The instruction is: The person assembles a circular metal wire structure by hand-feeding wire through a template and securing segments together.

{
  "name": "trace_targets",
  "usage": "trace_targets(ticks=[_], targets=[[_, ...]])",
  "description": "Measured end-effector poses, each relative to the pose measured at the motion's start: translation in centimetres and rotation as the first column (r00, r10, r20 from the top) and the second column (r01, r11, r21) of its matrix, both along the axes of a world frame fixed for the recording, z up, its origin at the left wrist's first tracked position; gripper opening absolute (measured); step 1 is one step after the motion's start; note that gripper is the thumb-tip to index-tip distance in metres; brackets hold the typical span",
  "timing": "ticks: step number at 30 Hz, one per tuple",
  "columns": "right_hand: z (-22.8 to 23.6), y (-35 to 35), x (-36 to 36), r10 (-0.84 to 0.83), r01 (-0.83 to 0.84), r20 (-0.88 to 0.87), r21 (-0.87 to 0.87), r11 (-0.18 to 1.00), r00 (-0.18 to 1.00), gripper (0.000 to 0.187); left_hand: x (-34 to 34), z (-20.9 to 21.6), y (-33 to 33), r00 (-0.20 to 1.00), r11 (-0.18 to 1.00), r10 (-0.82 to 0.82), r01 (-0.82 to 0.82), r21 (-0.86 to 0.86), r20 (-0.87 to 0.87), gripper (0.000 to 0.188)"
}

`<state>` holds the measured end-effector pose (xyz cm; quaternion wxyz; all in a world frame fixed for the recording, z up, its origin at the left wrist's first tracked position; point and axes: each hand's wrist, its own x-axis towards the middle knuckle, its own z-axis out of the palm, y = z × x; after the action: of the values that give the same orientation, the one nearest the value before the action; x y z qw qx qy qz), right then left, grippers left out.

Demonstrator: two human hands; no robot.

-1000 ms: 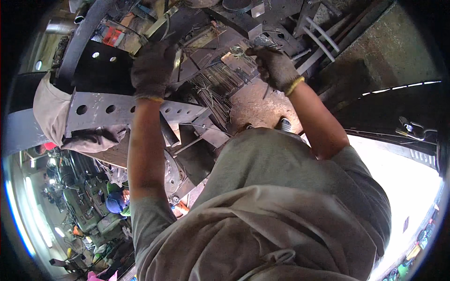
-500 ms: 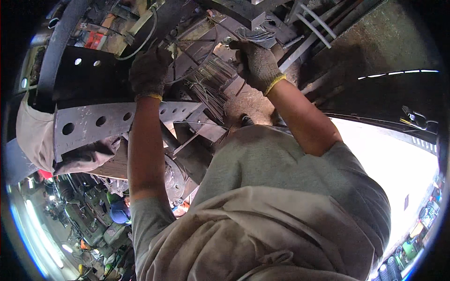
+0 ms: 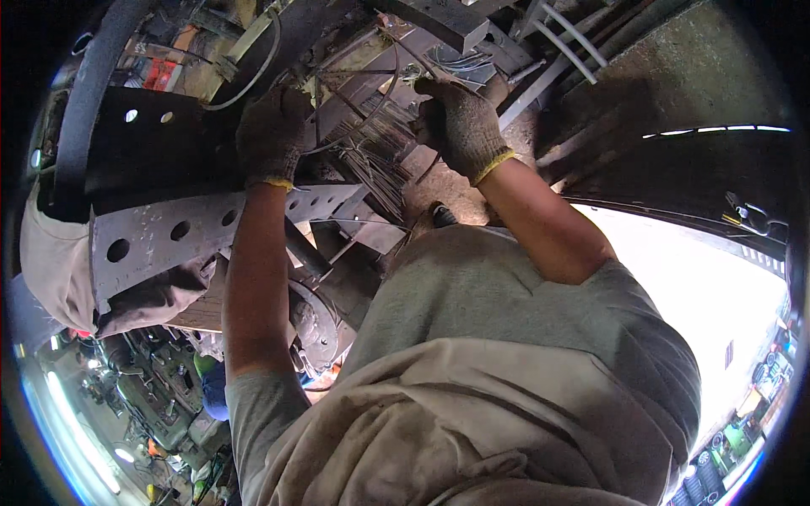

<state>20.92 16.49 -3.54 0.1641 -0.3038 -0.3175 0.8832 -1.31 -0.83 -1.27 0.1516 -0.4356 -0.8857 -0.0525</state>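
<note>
Both hands wear dusty knit work gloves with yellow cuffs. My left hand is closed at the left end of a bent, thin metal rod, which curves through the space between my hands. A straighter stretch of the rod runs up and then down to the fingers of my right hand, which are curled around its end; the exact grip is partly hidden by the glove. Under my left forearm lies a grey steel plate with a row of round holes.
A bundle of thin rods lies on the floor below my hands. A beige cloth hangs over the plate's left end. Dark steel beams stand ahead, and a ladder-like metal frame is at the upper right. Someone's blue cap shows at lower left.
The view has shifted slightly. My right hand has moved a little down, with its fingers still curled. My left hand stays closed at about the same place.
</note>
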Motion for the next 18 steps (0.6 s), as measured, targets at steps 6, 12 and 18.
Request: trace_targets(ticks=[6,12,18], targets=[[-0.4,0.2,-0.1,0.025,-0.033,0.051,0.164,0.986,0.998,0.03,0.0,0.2,0.0,0.998,0.998,-0.055,0.054,-0.018,-0.03,0.033],[-0.9,0.4,-0.5,0.02,-0.018,-0.036,0.057,0.998,0.999,0.028,-1.2,-1.2,-1.1,0.964,0.981,-0.188,0.178,-0.072,-0.188,0.022],[-8.7,-1.7,-3.7,-0.191,0.171,-0.062,0.755,0.634,0.98,0.038,-0.7,0.2,0.3,0.945,0.959,-0.262,0.231,-0.166,-0.196,0.031]])
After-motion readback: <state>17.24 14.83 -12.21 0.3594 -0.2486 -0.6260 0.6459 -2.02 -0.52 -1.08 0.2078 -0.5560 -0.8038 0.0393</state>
